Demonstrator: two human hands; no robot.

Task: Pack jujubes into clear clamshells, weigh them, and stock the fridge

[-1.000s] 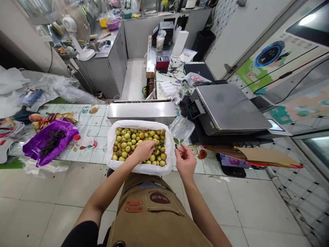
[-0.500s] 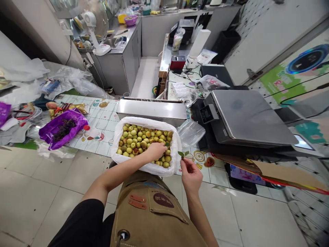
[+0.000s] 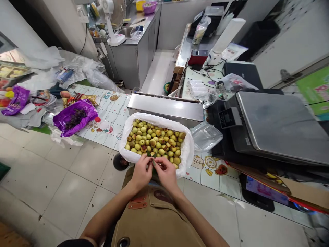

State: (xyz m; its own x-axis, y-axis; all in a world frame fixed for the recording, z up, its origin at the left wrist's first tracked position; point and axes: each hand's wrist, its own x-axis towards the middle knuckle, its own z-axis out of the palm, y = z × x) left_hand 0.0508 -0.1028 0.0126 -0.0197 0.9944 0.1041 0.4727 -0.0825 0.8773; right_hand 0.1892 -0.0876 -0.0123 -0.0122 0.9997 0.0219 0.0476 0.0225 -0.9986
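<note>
Small yellow-green and brown jujubes (image 3: 160, 140) fill a box lined with a white plastic bag (image 3: 122, 139). At the near rim, my left hand (image 3: 141, 173) and my right hand (image 3: 166, 173) meet, thumbs and fingertips pinched together. Small green leaves (image 3: 149, 154) show between and just above the fingertips, and both hands seem to pinch them; the stem is mostly hidden by my fingers. Beside the box on the right lies a clear plastic container (image 3: 207, 137).
A long metal box (image 3: 167, 108) stands behind the fruit, and a weighing scale (image 3: 280, 120) stands to the right. Leftward are a small bottle with a red cap (image 3: 104, 126) and a purple bag of grapes (image 3: 74, 118). A dark bin (image 3: 120, 162) sits below the table's edge.
My left hand has come out of the jujubes to the near rim. My right hand has moved left with the leaves and now meets it. The view has shifted too.
</note>
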